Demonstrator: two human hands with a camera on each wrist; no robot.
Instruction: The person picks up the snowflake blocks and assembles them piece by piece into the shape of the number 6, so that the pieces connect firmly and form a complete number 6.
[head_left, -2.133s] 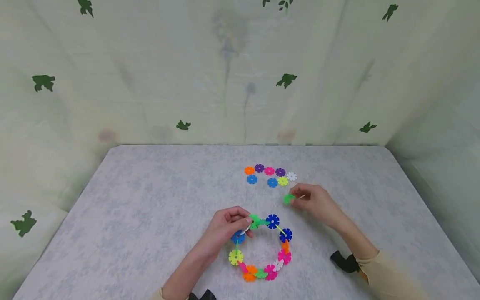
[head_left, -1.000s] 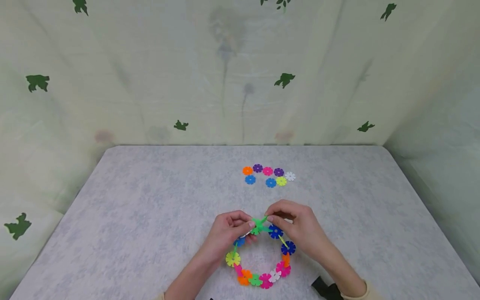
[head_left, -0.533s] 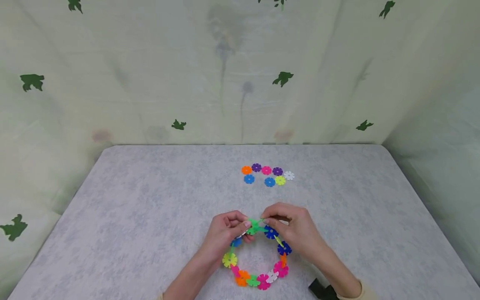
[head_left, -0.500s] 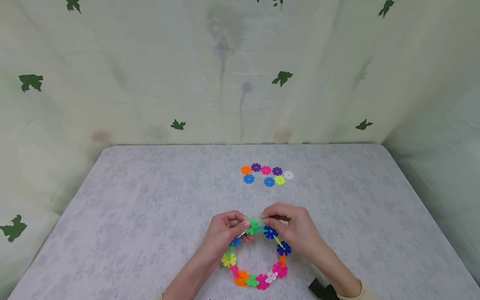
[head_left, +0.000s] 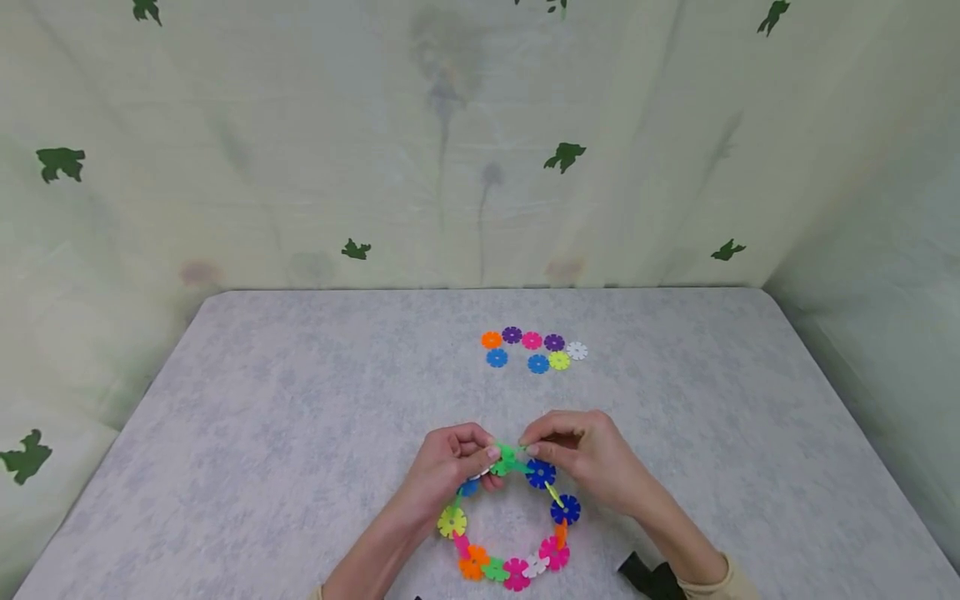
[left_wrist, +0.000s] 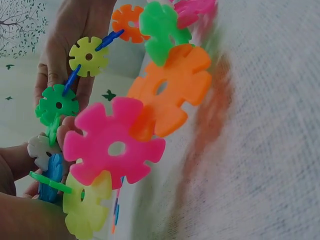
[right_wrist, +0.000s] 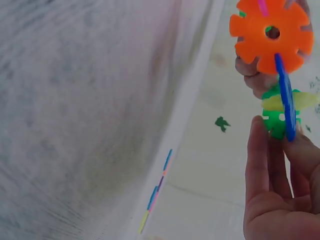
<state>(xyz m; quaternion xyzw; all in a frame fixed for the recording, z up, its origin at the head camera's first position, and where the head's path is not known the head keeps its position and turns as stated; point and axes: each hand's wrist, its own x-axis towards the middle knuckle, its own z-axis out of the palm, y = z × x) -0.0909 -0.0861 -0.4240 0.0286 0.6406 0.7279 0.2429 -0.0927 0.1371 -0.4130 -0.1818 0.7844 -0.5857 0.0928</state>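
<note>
A ring of interlocking flower-shaped plastic discs hangs between both hands, its front part including an orange disc [head_left: 474,563] and a yellow disc [head_left: 452,522]. My left hand [head_left: 448,467] pinches the ring's far-left part, near a white disc [left_wrist: 41,150] and a blue disc [left_wrist: 51,181]. With thumb and fingertips my right hand [head_left: 596,458] pinches a green disc [head_left: 507,458] at the top of the ring, beside a dark blue disc [head_left: 541,474]. Fingers partly cover the joint there. In the left wrist view a pink disc [left_wrist: 95,137] looms close to the camera.
Several loose discs lie in two short rows beyond the hands, among them an orange disc [head_left: 491,340], a white disc [head_left: 577,351] and a light blue disc [head_left: 537,364]. The grey table [head_left: 300,400] ends at a pale curtain [head_left: 300,167]. A black wrist strap [head_left: 648,577] shows by the right sleeve.
My right hand has carried a green disc leftward and down from below the loose rows to the ring's top, against the left hand's green piece. Lately the ring and both hands have shifted slightly nearer.
</note>
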